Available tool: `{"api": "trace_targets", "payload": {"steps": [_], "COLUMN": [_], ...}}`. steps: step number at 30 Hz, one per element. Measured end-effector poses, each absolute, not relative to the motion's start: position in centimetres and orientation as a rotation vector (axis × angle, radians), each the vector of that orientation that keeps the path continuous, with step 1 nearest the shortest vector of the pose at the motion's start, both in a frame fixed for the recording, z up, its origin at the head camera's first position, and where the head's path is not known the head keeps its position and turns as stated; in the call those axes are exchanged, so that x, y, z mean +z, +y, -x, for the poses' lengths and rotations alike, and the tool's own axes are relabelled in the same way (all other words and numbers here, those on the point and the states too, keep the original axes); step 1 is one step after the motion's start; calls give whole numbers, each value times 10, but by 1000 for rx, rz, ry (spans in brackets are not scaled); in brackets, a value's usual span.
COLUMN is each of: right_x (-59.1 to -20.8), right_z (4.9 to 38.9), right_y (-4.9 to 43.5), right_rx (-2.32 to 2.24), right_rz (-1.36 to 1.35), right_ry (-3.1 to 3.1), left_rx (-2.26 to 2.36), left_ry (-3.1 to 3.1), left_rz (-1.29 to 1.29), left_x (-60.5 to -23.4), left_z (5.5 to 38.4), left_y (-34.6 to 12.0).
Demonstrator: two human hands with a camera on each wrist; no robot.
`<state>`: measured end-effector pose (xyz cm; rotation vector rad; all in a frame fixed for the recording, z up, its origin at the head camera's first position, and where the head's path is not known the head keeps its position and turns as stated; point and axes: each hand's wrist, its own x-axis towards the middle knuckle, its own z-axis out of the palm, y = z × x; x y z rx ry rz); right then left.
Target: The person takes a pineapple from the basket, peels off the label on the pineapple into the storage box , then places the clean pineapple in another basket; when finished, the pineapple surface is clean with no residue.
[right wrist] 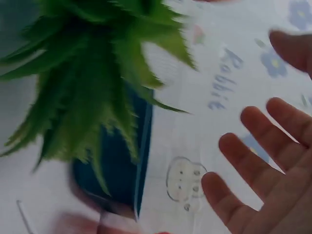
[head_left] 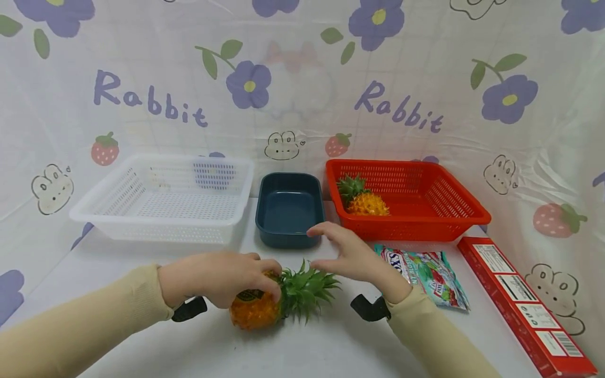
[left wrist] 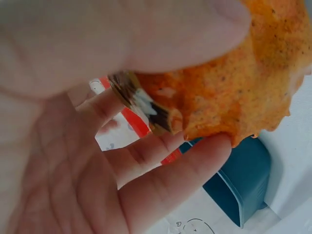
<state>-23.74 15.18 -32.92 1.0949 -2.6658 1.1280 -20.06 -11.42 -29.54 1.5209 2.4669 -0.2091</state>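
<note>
My left hand [head_left: 219, 275] grips an orange pineapple [head_left: 255, 315] by its body, low over the front of the white table. Its green crown [head_left: 307, 291] points right. The left wrist view has the thumb over the pineapple's bumpy skin [left wrist: 234, 97] and fingertips beneath; a dark and gold label [left wrist: 146, 107] shows near the palm. To the right of the crown, my right hand [head_left: 352, 257] holds nothing, its thumb and fingers spread apart. In the right wrist view, those fingers [right wrist: 248, 170] stand apart from the leaves [right wrist: 92, 73].
A white basket [head_left: 160, 231] stands back left, a dark blue bin [head_left: 289, 239] back middle. The red basket [head_left: 416, 231] at back right contains a second pineapple [head_left: 368, 203]. Before it lie a candy bag [head_left: 432, 275] and a long red box [head_left: 524, 304]. Printed cloth [head_left: 293, 79] hangs behind.
</note>
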Motion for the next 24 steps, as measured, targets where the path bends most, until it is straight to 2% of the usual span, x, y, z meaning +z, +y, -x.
{"api": "trace_targets", "payload": {"steps": [8, 15, 19, 24], "right_x": [-347, -351, -352, -354], "right_z": [227, 223, 221, 219], "right_y": [137, 133, 133, 133], "right_rx": [688, 504, 454, 412], "right_rz": [-1311, -1369, -1375, -1366], "right_ry": [-2992, -2974, -2970, -2963], "left_rx": [-242, 133, 444, 925], "left_ry": [2462, 2458, 2586, 2832], "left_rz": [-1548, -1478, -1309, -916], "left_x": [-295, -294, -296, -307], "left_z": [197, 192, 184, 167], "left_y": [-114, -125, -137, -146]}}
